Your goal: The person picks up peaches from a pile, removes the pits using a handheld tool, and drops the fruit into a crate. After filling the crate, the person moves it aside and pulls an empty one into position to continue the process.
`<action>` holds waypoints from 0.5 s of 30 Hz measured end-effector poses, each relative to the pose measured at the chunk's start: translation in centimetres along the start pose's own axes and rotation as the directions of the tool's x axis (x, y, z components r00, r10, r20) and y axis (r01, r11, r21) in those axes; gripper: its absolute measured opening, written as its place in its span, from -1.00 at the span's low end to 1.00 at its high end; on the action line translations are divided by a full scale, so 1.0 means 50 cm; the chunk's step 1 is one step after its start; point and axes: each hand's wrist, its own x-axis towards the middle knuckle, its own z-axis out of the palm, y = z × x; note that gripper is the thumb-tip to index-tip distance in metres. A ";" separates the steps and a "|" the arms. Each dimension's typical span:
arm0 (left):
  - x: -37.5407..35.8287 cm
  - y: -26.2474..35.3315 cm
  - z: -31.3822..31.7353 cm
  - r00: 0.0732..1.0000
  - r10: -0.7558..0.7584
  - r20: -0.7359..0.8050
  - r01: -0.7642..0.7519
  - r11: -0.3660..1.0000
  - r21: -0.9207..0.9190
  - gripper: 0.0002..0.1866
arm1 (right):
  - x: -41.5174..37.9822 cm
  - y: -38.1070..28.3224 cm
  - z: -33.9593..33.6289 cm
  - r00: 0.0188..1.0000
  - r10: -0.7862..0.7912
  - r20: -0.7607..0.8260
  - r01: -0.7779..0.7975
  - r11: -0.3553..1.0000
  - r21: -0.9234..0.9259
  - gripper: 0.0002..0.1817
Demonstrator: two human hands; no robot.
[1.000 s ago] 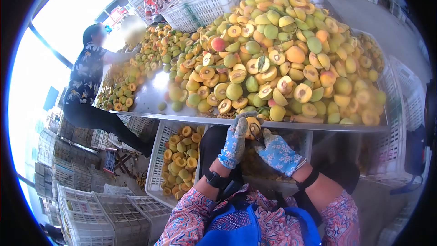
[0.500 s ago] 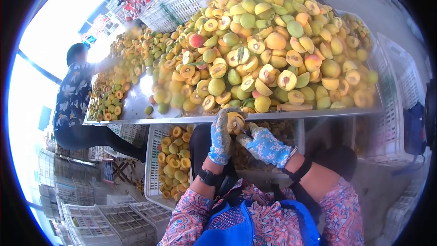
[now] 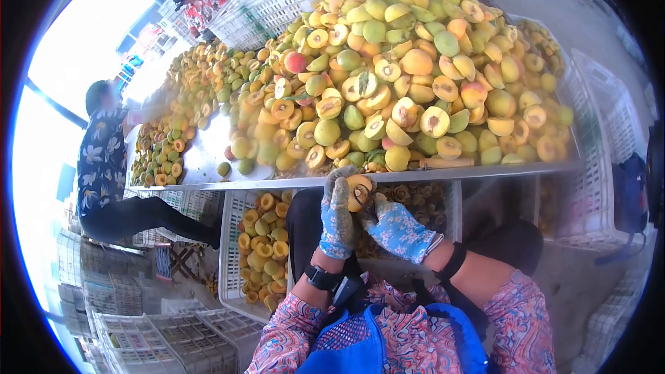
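gloved left hand [image 3: 338,216] grips a halved yellow peach [image 3: 359,190] just below the steel tabletop [image 3: 208,159] edge; gloved right hand [image 3: 396,230] is pinched at the cut face, seemingly pitting it. next needs a careful scoop, then dropping it into the white plastic crate [image 3: 232,249].

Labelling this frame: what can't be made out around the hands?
Head view only:
- Tool in right hand: hidden by the glove, too small to tell.
- Peach half: partly covered by left hand fingers.
- Crate behind the hands: contents shadowed under the table edge.
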 end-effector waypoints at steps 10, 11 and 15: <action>0.012 0.026 -0.026 0.959 -0.213 0.184 0.230 0.970 -0.073 -0.57 | 0.002 -0.024 -0.031 0.979 0.085 0.186 -0.048 0.980 -0.195 -0.54; 0.014 0.022 -0.030 0.968 -0.185 0.169 0.175 0.982 0.069 -0.59 | 0.000 -0.010 -0.012 0.993 -0.001 0.121 0.018 0.990 -0.141 -0.61; -0.002 -0.003 -0.015 0.999 0.008 0.052 -0.013 0.995 0.101 -0.62 | -0.001 -0.072 -0.054 0.771 0.355 0.528 -0.597 0.690 0.409 -0.76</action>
